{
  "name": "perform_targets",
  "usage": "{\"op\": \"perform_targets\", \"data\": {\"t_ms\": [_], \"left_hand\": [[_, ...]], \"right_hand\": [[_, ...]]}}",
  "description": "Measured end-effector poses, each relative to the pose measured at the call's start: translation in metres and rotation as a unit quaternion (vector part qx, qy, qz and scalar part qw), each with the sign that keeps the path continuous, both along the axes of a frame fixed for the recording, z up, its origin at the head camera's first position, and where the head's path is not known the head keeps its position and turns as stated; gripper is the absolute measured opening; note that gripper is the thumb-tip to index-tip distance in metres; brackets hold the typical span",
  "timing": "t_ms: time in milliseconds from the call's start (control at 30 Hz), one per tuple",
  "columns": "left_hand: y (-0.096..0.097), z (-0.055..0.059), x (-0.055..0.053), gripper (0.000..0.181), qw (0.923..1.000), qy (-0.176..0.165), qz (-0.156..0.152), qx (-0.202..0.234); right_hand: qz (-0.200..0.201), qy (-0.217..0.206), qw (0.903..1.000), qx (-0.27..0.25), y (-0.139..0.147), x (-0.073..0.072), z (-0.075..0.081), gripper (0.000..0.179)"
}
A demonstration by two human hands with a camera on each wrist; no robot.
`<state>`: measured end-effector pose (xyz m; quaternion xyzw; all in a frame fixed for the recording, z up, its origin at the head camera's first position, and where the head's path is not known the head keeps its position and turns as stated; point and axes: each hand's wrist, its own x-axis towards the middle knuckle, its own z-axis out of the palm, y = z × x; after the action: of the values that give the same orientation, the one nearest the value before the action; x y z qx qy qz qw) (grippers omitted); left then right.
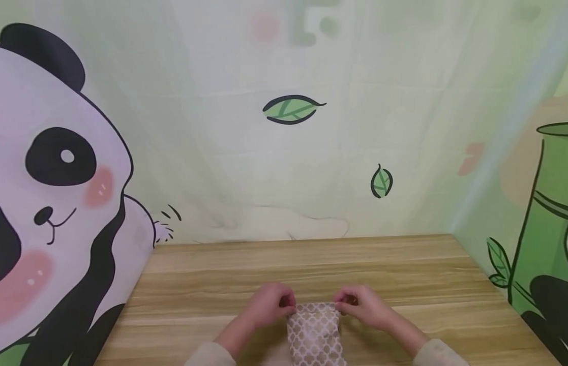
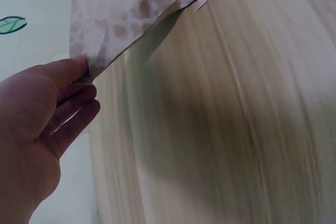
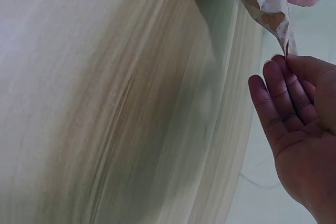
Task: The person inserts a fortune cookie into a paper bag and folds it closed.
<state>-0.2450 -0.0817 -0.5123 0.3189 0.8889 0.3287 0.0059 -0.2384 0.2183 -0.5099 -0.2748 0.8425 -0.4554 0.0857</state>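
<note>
A thin tan sheet [image 1: 316, 335] with a white lattice pattern hangs between my two hands, its lower part cut off by the bottom of the head view. Whether it is cloth or paper, I cannot tell. My left hand [image 1: 269, 306] pinches its upper left corner between thumb and fingers. At the upper right corner, my right hand [image 1: 367, 308] holds it in the same way. The left wrist view shows the lattice sheet [image 2: 118, 22] raised off the table, with a dark lower edge. In the right wrist view the sheet [image 3: 268, 3] narrows to a gathered tip at the right fingertips.
Below the hands lies a wood-grain table [image 1: 210, 269]. A pale green backdrop [image 1: 219, 152] printed with a panda, leaves and bamboo stands behind and on both sides of it. Light sleeves [image 1: 211, 355] cover the forearms.
</note>
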Motion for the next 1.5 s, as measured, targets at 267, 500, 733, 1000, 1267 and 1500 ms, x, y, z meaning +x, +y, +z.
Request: {"op": "perform_targets", "data": {"t_ms": [267,500,733,1000,1267,1500], "left_hand": [[0.004,-0.005,0.002,0.014,0.9993,0.031,0.017,-0.011],[0.008,-0.001,0.002,0.013,0.9949,0.074,0.024,-0.065],[0.011,-0.007,0.001,0.016,0.9643,0.212,0.018,-0.158],[0.012,-0.027,-0.002,0.016,0.9202,0.321,0.028,-0.223],[0.010,-0.022,-0.005,0.013,0.9862,0.086,0.077,-0.118],[0.008,-0.018,-0.007,0.009,0.9937,0.028,0.083,-0.070]], "right_hand": [[0.012,-0.011,0.9997,0.016,-0.005,-0.005,-0.005,0.011],[0.017,0.025,0.9985,0.046,-0.007,-0.008,-0.006,0.002],[0.032,0.142,0.9829,0.113,-0.015,-0.014,-0.010,0.010],[0.036,0.226,0.9569,0.179,-0.023,-0.021,-0.019,0.013],[0.024,0.151,0.9774,0.146,-0.020,-0.027,-0.019,0.010],[0.017,0.108,0.9841,0.140,-0.012,-0.031,-0.019,0.007]]}}
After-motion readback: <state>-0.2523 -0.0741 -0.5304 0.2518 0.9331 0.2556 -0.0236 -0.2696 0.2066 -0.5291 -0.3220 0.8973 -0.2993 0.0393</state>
